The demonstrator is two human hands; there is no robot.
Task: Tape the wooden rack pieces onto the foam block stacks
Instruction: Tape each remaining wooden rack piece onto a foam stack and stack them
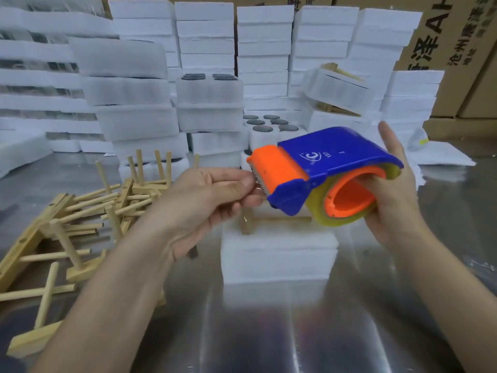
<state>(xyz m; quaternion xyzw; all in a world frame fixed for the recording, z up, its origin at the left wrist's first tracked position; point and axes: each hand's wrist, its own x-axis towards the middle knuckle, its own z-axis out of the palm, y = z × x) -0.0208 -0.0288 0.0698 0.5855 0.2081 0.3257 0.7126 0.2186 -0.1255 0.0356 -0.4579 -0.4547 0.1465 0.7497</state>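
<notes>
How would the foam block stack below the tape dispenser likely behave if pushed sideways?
Probably very light: the foam block stack looks like white expanded foam, so it should slide easily on the shiny metal table. Its layers seem loose and might shift apart. The wooden rack piece lying on top, apparently untaped, could slip off.

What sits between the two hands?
Head view: the blue and orange tape dispenser; left hand pinches at its toothed blade, right hand grips the roll.
</notes>
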